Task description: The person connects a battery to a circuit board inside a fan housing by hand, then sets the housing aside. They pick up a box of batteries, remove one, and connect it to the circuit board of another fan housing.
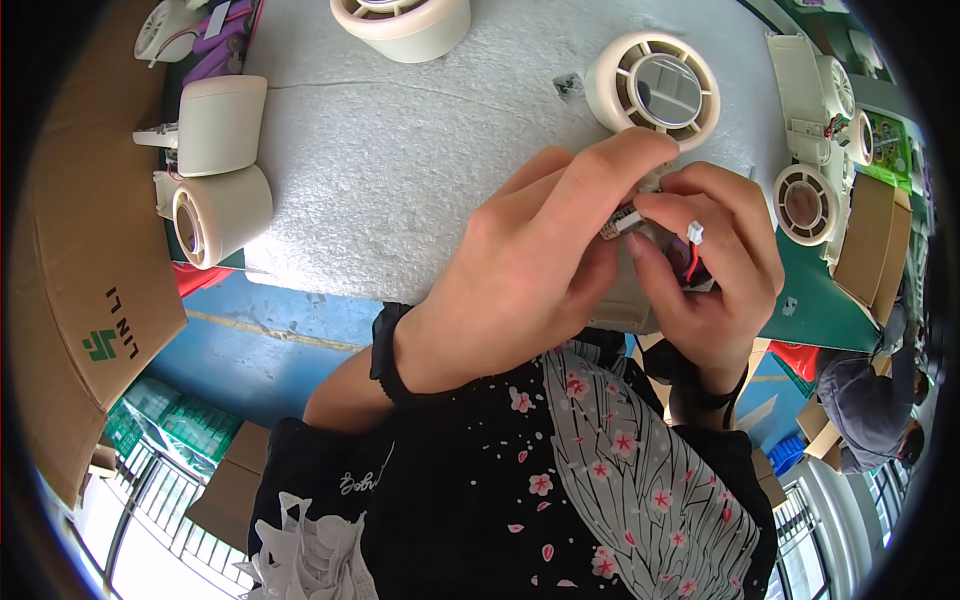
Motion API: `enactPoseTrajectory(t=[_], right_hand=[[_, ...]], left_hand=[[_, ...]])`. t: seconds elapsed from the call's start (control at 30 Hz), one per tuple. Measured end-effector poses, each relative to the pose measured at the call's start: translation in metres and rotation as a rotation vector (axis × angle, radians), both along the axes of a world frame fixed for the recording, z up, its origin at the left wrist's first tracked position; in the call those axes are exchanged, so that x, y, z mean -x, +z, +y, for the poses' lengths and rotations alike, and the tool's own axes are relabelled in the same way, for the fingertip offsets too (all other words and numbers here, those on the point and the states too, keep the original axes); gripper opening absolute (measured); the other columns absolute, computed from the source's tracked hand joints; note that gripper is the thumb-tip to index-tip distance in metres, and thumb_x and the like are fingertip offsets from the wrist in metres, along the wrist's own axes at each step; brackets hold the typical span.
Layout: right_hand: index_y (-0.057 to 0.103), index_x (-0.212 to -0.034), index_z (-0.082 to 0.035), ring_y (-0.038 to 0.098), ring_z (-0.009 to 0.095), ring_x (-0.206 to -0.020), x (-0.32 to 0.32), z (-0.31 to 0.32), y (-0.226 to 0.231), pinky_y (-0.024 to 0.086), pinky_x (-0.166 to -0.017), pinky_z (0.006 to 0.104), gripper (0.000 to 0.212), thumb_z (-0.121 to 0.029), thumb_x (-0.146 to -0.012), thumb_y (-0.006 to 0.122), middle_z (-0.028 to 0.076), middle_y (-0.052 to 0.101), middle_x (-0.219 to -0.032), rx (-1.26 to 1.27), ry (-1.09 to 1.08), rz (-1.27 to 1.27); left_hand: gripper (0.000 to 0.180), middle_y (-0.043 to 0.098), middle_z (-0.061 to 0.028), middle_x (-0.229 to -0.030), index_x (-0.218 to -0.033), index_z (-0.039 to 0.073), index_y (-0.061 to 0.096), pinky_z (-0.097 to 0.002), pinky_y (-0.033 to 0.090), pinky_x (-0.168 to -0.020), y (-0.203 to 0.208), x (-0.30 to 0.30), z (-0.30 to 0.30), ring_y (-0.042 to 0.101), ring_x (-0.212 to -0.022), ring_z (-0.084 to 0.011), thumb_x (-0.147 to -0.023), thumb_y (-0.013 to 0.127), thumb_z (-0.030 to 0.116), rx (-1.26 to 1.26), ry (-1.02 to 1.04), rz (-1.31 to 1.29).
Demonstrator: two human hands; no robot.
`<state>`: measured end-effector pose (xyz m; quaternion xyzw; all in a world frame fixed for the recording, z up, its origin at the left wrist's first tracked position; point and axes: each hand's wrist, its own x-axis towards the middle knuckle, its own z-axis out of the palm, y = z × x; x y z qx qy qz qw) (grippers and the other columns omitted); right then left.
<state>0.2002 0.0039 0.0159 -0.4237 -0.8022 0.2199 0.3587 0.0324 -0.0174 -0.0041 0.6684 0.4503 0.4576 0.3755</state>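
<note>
Over the right part of the foam-covered work surface, both my hands meet at a small circuit board [622,222] with a metal part. My left hand [530,235] pinches it from the left, its fingers bent over the top. From the right, the thumb and index finger of my right hand [725,245] close on its other side. A small white connector [695,233] on a red wire stands up between my right fingers. Below lies a cream plastic housing [620,308], mostly hidden by my hands. Just beyond my fingertips is a cream round fan head [655,90] with a mirror-like centre.
Another cream round housing [405,28] sits at the far edge. Cream fan bodies [222,125] and purple battery cells [215,55] line the left. More fan parts [806,205] lie at the right near a green bin [888,150]. A cardboard box [95,230] rises far left; a person [865,400] is at right.
</note>
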Motion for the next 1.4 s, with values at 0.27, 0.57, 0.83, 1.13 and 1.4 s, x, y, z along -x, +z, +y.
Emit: enactPoseTrajectory(t=[0.27, 0.57, 0.83, 1.13, 1.4], right_hand=[[0.070, -0.090, -0.002, 0.061, 0.016, -0.068, -0.008, 0.000, 0.002, 0.047, -0.058, 0.0249, 0.028, 0.004, -0.064, 0.077, 0.009, 0.062, -0.096, 0.073, -0.009, -0.040], [0.069, -0.088, -0.001, 0.063, 0.020, -0.071, -0.005, -0.002, 0.002, 0.049, -0.060, 0.0270, 0.022, 0.003, -0.067, 0.075, 0.011, 0.063, -0.094, 0.115, -0.094, -0.089], [0.070, -0.087, -0.001, 0.062, 0.020, -0.070, -0.003, -0.002, 0.000, 0.048, -0.058, 0.0270, 0.022, 0.004, -0.067, 0.075, 0.011, 0.063, -0.091, 0.005, -0.122, -0.102], [0.069, -0.085, 0.004, 0.060, 0.019, -0.067, -0.006, 0.001, -0.005, 0.047, -0.056, 0.0260, 0.023, 0.006, -0.063, 0.077, 0.012, 0.063, -0.087, -0.077, -0.093, -0.088], [0.061, -0.076, 0.008, 0.059, 0.018, -0.062, -0.006, 0.001, -0.006, 0.046, -0.054, 0.0254, 0.022, 0.005, -0.064, 0.079, 0.013, 0.064, -0.086, -0.157, -0.091, -0.124]], left_hand=[[0.066, 0.064, -0.0039, -0.092, -0.129, 0.008, 0.050, -0.0261, 0.053, -0.070, -0.004, 0.004, 0.004, 0.063, -0.079, -0.0142, -0.069, 0.065, -0.015, 0.019, 0.010, -0.063], [0.062, 0.059, -0.0038, -0.082, -0.126, 0.014, 0.055, -0.0242, 0.049, -0.057, 0.000, 0.001, 0.009, 0.057, -0.061, -0.0116, -0.070, 0.063, -0.013, 0.099, -0.013, -0.080], [0.057, 0.061, -0.0127, -0.096, -0.120, 0.014, 0.055, -0.0410, 0.053, -0.063, 0.005, -0.001, 0.011, 0.064, -0.078, -0.0342, -0.069, 0.058, -0.011, 0.158, -0.022, -0.007], [0.055, 0.060, -0.0118, -0.093, -0.118, 0.014, 0.055, -0.0413, 0.052, -0.060, 0.003, -0.002, 0.011, 0.063, -0.073, -0.0331, -0.069, 0.057, -0.011, 0.119, -0.006, 0.017], [0.055, 0.060, -0.0115, -0.094, -0.117, 0.014, 0.055, -0.0405, 0.052, -0.059, 0.002, -0.001, 0.012, 0.064, -0.073, -0.0322, -0.068, 0.056, -0.011, 0.114, -0.011, 0.007]])
